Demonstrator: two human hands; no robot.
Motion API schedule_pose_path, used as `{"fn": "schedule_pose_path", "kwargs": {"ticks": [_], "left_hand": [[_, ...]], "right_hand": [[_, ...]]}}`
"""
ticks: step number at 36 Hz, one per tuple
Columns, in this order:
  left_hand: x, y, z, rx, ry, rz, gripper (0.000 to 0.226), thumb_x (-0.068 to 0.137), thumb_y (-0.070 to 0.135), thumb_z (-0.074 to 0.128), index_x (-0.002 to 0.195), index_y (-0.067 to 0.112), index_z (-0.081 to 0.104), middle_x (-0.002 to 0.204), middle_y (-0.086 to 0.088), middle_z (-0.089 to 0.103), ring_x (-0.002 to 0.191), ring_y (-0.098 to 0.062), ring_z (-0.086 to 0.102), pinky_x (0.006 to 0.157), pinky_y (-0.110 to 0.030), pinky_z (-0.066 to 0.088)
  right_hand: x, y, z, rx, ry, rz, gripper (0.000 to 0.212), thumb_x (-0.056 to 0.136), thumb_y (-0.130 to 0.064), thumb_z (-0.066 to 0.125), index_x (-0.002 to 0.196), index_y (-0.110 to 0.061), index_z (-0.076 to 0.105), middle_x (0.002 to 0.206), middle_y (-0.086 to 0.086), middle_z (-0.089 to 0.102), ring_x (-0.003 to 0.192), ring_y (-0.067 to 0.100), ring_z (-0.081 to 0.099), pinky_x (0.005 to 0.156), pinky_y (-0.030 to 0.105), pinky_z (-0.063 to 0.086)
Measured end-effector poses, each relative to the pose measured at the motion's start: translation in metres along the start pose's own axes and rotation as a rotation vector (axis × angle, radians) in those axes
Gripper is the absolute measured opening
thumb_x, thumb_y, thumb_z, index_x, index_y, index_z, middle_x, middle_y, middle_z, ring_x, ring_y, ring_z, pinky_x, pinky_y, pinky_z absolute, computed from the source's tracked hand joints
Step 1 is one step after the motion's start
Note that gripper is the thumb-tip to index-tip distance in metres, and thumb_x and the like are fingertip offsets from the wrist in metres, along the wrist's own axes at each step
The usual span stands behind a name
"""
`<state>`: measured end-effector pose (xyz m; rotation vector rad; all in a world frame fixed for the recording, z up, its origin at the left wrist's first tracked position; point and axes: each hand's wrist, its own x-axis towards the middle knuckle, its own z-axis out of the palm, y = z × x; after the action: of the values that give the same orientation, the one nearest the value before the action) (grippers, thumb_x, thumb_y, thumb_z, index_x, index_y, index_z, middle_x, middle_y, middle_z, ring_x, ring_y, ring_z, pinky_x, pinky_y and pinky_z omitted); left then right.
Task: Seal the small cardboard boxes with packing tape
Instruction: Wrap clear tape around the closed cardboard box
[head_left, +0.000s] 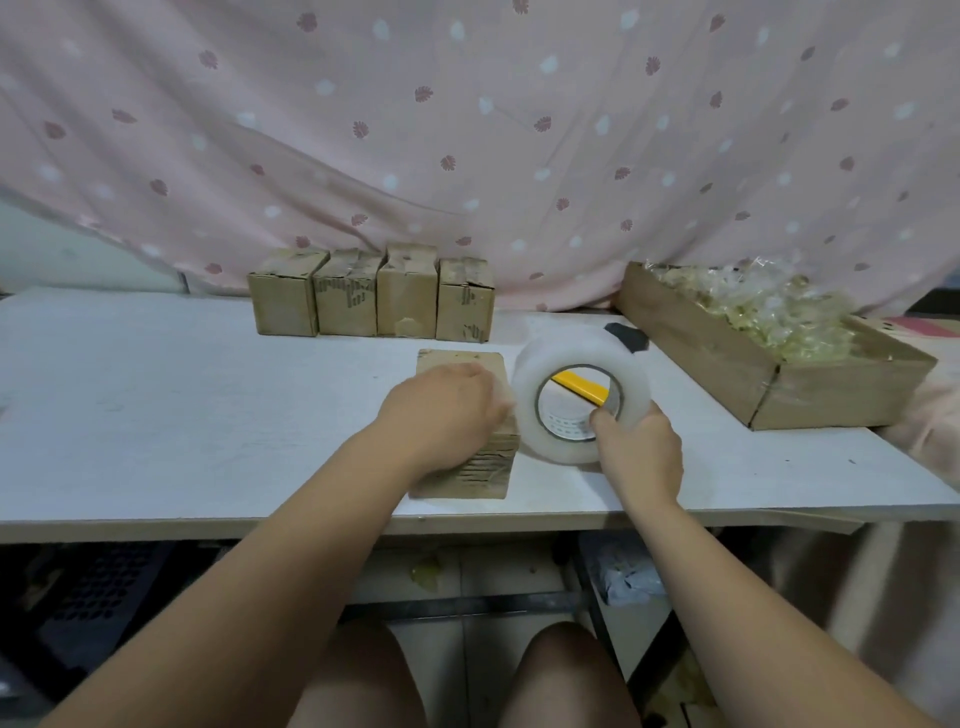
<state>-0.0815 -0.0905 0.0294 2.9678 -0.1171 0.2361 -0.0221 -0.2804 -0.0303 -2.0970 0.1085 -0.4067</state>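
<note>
Steadying box (483, 467) under left hand (441, 410), likely bracing it for taping; fingers blurred, cannot tell | right hand (641, 447) fingers grip roll (571, 345), poised to pull

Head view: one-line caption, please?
Left hand rests on a small cardboard box; right hand grips a tape roll beside it.

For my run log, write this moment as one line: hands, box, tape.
left hand: rests on box | right hand: grips roll, thumb in core | roll: right of box | four boxes: row at back
</note>
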Motion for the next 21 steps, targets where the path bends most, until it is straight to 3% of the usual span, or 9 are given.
{"fn": "schedule_pose_path", "kwargs": {"ticks": [3,6,10,12,16,18,21], "left_hand": [[0.005,0.018,0.003,0.045,0.012,0.019,0.067,0.094,0.064,0.027,0.136,0.014,0.042,0.143,-0.003,0.042,0.129,-0.024,0.041,0.098,-0.043,0.041],[0.011,0.027,0.001,0.087,-0.115,-0.07,0.092,0.087,0.075,0.032,0.152,0.012,0.015,0.16,-0.004,0.017,0.145,-0.026,0.018,0.111,-0.056,0.023],[0.02,0.029,-0.003,0.039,-0.306,-0.15,0.1,0.086,0.064,0.051,0.154,0.021,-0.007,0.161,0.005,-0.012,0.148,-0.026,-0.011,0.105,-0.076,0.0],[0.026,0.028,-0.005,0.033,-0.35,-0.155,0.1,0.085,0.059,0.056,0.154,0.023,-0.007,0.161,0.006,-0.013,0.148,-0.026,-0.012,0.106,-0.076,0.003],[0.041,0.016,-0.004,0.002,-0.293,-0.194,0.083,0.072,0.055,0.049,0.148,0.036,0.021,0.159,-0.001,0.011,0.146,-0.032,0.009,0.112,-0.059,0.021],[0.041,0.013,-0.003,-0.058,-0.263,-0.248,0.082,0.067,0.053,0.045,0.145,0.046,0.022,0.159,-0.005,0.01,0.146,-0.034,0.004,0.112,-0.057,0.02],[0.037,0.013,0.0,-0.114,-0.209,-0.26,0.071,0.079,0.049,0.052,0.145,0.049,0.024,0.159,0.001,0.012,0.143,-0.033,0.006,0.105,-0.053,0.027]], "right_hand": [[0.001,0.0,0.001,-0.012,-0.025,0.014,0.017,0.085,-0.03,0.064,0.092,-0.016,0.059,0.076,-0.004,0.059,0.075,0.021,0.055,0.064,0.031,0.037],[0.002,0.0,0.001,-0.012,-0.029,0.019,0.017,0.085,-0.03,0.064,0.093,-0.016,0.059,0.076,-0.005,0.058,0.077,0.022,0.056,0.065,0.031,0.038],[0.004,0.002,-0.001,0.007,-0.052,0.005,0.016,0.084,-0.028,0.065,0.092,-0.017,0.058,0.076,-0.007,0.056,0.077,0.02,0.055,0.065,0.03,0.038],[0.005,0.003,-0.001,0.031,-0.06,0.008,0.015,0.084,-0.027,0.066,0.091,-0.017,0.059,0.076,-0.006,0.057,0.077,0.02,0.055,0.063,0.03,0.038],[0.006,0.004,-0.002,0.042,-0.069,-0.005,0.015,0.085,-0.028,0.066,0.092,-0.017,0.058,0.076,-0.008,0.057,0.076,0.018,0.054,0.061,0.029,0.036],[0.005,0.004,-0.002,0.036,-0.074,-0.016,0.015,0.085,-0.029,0.066,0.092,-0.018,0.058,0.076,-0.008,0.057,0.074,0.016,0.053,0.058,0.029,0.036],[0.005,0.004,-0.003,0.044,-0.085,-0.022,0.015,0.086,-0.029,0.065,0.092,-0.018,0.058,0.076,-0.007,0.057,0.073,0.014,0.053,0.057,0.027,0.036]]}}
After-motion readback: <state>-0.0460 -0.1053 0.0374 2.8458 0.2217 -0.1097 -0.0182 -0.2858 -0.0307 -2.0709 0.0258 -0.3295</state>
